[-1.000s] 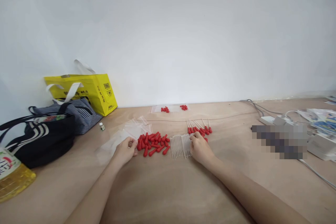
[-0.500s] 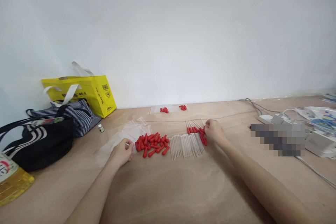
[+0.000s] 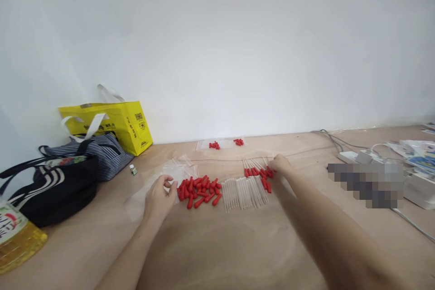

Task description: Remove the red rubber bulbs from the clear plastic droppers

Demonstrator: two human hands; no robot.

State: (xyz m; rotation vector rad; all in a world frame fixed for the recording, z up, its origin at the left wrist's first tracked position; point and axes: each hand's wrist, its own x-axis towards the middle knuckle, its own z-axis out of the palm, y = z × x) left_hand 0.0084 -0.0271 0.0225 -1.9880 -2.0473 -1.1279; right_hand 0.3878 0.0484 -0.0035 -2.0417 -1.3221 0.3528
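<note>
My left hand [image 3: 161,195] hovers at the left edge of a pile of red rubber dropper bulbs [image 3: 203,183]. Its fingers are curled, with a gap to the thumb and nothing visible between them. To the right of the pile lies a row of clear thin dropper tubes [image 3: 243,192]. Behind that row, several droppers with red bulbs fitted [image 3: 251,171] lie side by side, tubes pointing away. My right hand [image 3: 281,165] is at their right end, fingers closed around a dropper at its red bulb; the fingertips are partly hidden.
Clear plastic bags [image 3: 163,174] lie behind my left hand. Filled bags of droppers [image 3: 226,143] sit by the wall. A yellow bag [image 3: 136,129], a striped bag [image 3: 115,156], a black bag [image 3: 74,190] and an oil bottle [image 3: 22,240] stand left. Chargers and cables [image 3: 363,157] lie right.
The view has shifted slightly. My left thumb and fingers have come apart. My right hand has moved a little right along the fitted droppers, and more red bulbs show beside it.
</note>
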